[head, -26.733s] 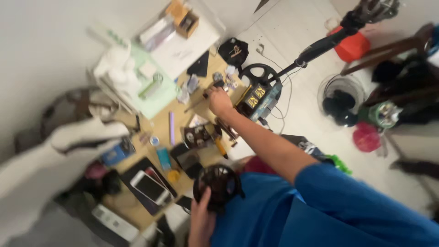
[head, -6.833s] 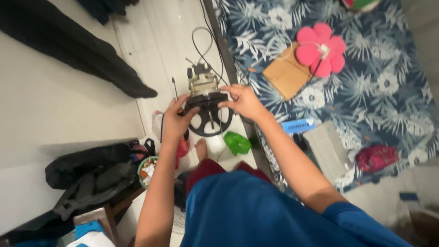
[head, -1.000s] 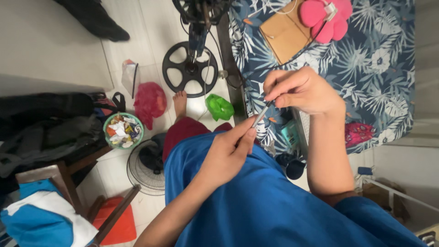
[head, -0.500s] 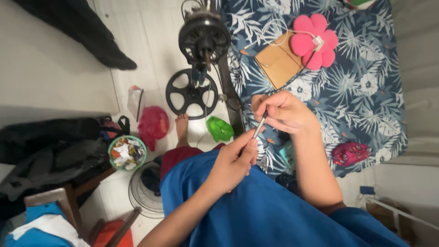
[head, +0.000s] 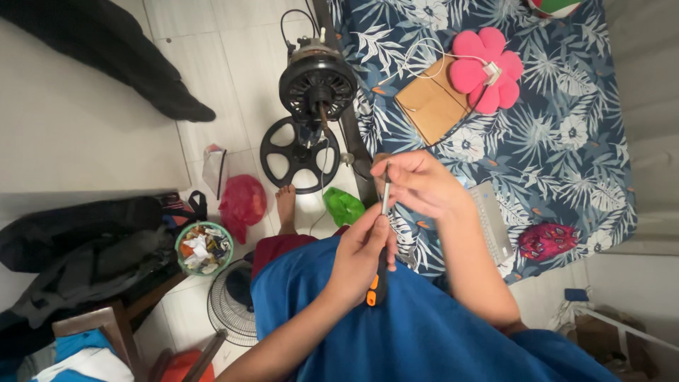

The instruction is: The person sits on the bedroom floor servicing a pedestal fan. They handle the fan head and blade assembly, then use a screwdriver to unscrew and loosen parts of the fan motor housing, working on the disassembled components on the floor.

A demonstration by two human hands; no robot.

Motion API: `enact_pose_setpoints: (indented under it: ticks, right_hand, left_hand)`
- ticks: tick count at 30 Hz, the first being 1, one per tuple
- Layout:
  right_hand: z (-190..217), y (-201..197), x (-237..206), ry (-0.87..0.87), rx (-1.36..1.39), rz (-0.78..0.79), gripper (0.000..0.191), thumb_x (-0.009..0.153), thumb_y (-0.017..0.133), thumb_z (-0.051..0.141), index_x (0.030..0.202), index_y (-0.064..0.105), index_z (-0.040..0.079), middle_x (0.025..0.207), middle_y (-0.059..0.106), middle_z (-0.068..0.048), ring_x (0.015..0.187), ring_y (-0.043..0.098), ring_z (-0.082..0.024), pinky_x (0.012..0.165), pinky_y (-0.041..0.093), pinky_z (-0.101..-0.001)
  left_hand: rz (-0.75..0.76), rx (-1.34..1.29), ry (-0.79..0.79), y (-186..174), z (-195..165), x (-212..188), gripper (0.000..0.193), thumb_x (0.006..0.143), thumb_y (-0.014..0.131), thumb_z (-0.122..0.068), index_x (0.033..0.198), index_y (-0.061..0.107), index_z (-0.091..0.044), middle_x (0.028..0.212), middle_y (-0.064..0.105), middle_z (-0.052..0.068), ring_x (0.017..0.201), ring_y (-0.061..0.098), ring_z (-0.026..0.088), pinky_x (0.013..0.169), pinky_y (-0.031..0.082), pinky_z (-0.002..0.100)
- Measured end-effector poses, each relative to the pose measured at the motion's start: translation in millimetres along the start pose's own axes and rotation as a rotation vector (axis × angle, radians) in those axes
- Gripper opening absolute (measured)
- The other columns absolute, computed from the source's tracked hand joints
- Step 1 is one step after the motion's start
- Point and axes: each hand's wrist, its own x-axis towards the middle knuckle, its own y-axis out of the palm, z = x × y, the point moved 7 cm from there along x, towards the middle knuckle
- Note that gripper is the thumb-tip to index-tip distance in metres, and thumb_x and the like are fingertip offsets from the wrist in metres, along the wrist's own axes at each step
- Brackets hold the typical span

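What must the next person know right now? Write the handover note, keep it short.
Left hand: closed round the black and orange handle of the screwdriver.
Right hand: pinching the upper end of its metal shaft; what the fingertips do there cannot be told.
Things: the fan motor stands on the tiled floor by the bed; the black ring lies just below it, and the fan grille lies nearer the person.
Done: the motor head is bare, grille and ring apart from it.
Left: the screwdriver is held over the lap, not at the motor.
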Motion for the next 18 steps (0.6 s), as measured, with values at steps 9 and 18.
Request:
enact_pose_setpoints:
  ticks: [9, 18]
  right_hand:
    - [-24, 7, -6, -0.003, 0.288, -0.004, 0.028, 0.107, 0.066, 0.019, 0.125, 0.070, -0.002, 0.091, 0.057, -0.006, 0.080, 0.052, -0.016, 0.068, 0.046, -0.0294]
    - [-25, -5, 0, -0.062, 0.102, -0.114, 0.028, 0.105, 0.067, 0.018, 0.120, 0.070, -0.005, 0.095, 0.064, -0.005, 0.086, 0.055, -0.015, 0.078, 0.045, -0.0294]
  left_hand:
    - [0.050, 0.138, 0.040, -21, -2, 6, 0.030, 0.107, 0.056, -0.020, 0.127, 0.067, -0.001, 0.092, 0.069, 0.003, 0.087, 0.062, 0.009, 0.079, 0.050, 0.023]
    - [-0.128, 0.166, -0.022, -49, -22, 18, 0.031, 0.104, 0.058, -0.020, 0.121, 0.070, 0.002, 0.100, 0.073, 0.003, 0.088, 0.065, 0.010, 0.081, 0.054, 0.026]
